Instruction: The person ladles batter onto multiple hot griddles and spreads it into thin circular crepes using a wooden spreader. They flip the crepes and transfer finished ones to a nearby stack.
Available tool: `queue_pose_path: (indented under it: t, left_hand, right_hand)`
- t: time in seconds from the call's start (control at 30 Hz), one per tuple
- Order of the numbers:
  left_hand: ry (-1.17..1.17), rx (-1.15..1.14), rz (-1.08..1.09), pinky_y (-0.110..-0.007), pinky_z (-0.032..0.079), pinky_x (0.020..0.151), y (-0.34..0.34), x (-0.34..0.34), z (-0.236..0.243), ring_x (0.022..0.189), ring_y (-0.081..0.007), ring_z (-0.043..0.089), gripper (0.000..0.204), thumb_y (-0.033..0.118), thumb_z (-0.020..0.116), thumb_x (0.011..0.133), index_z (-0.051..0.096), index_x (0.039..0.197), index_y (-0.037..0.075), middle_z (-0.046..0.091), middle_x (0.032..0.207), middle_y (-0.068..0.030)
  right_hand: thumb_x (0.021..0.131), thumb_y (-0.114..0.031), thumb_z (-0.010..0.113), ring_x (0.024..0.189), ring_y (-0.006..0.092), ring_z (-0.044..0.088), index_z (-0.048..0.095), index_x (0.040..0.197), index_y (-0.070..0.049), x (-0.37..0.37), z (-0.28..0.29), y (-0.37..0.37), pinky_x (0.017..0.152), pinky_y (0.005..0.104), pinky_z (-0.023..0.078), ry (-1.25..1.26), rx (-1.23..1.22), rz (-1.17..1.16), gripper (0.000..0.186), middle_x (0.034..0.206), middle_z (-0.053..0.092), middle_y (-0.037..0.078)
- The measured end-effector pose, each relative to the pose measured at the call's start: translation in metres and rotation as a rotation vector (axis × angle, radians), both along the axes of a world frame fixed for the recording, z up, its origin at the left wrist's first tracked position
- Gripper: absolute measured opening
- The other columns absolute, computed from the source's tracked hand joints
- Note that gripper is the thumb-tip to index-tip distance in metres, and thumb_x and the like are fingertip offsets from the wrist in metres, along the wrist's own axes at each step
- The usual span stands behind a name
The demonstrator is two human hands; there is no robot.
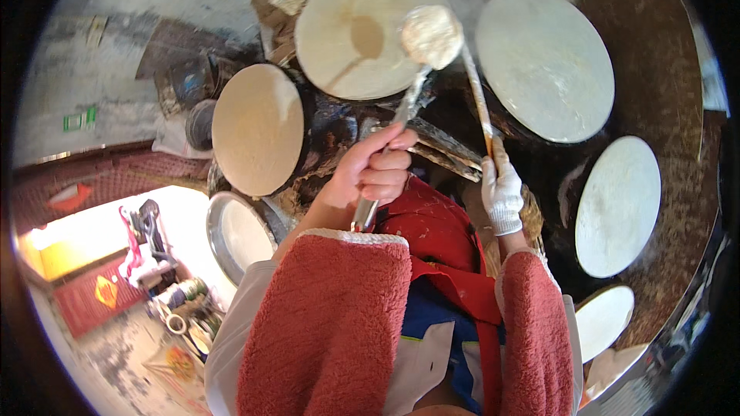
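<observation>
My left hand point(381, 169), bare, is wrapped round the metal handle of a ladle point(416, 92). The ladle's bowl, coated with pale batter point(432, 37), is held over the right edge of a round pale griddle point(331, 23) and casts a shadow there. My right hand point(501, 189), in a white knit glove, grips a long thin stick point(478, 100). Its top end reaches the right side of the ladle's bowl; whether they touch, I cannot tell. Close by on the right lies another round griddle point(546, 65) with a whitish surface.
More round pale griddles stand in an arc: one at left point(258, 129), one at right point(618, 206), one at lower right point(605, 322). A metal basin point(239, 235) of whitish liquid sits at left. Split firewood point(447, 158) lies between the griddles. A brown surface point(663, 92) borders the right.
</observation>
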State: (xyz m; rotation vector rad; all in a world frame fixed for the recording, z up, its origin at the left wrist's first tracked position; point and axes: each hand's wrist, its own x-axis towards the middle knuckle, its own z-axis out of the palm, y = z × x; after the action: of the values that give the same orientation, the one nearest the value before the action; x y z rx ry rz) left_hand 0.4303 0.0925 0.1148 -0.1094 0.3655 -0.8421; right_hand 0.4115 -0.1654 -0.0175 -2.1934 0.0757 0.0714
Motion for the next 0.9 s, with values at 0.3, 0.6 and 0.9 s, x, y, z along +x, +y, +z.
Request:
queue_pose_path:
  t: [0.3, 0.6, 0.9]
  left_hand:
    - [-0.385, 0.941, 0.260, -0.022, 0.021, 0.028, 0.166, -0.101, 0.070, 0.033, -0.0047, 0.022, 0.031, 0.035, 0.036, 0.103, 0.035, 0.080, 0.014, 0.025, 0.047, 0.0052]
    - [0.121, 0.347, 0.119, -0.019, 0.020, 0.029, 0.232, -0.103, 0.019, 0.034, -0.0019, 0.021, 0.030, 0.036, 0.036, 0.103, 0.038, 0.081, 0.016, 0.023, 0.049, 0.0098]
    - [0.142, 0.047, 0.246, -0.019, 0.020, 0.027, 0.274, -0.101, 0.014, 0.032, -0.0024, 0.020, 0.030, 0.033, 0.035, 0.104, 0.036, 0.080, 0.014, 0.026, 0.048, 0.0088]
  right_hand:
    - [0.089, -0.016, 0.058, 0.081, 0.0409, 0.061, 0.057, 0.128, -0.016, 0.096, 0.003, 0.165, 0.070, 0.0479, 0.049, -0.173, -0.146, 0.324, 0.039, 0.087, 0.064, 0.022]
    - [0.092, -0.020, 0.051, 0.074, 0.0413, 0.063, 0.037, 0.144, -0.018, 0.095, 0.026, 0.195, 0.066, 0.0503, 0.051, -0.022, -0.594, 0.484, 0.053, 0.082, 0.062, 0.026]
    - [0.089, -0.019, 0.057, 0.076, 0.0412, 0.062, 0.053, 0.132, -0.017, 0.060, 0.061, 0.203, 0.069, 0.0499, 0.050, 0.048, -0.568, 0.354, 0.044, 0.083, 0.062, 0.027]
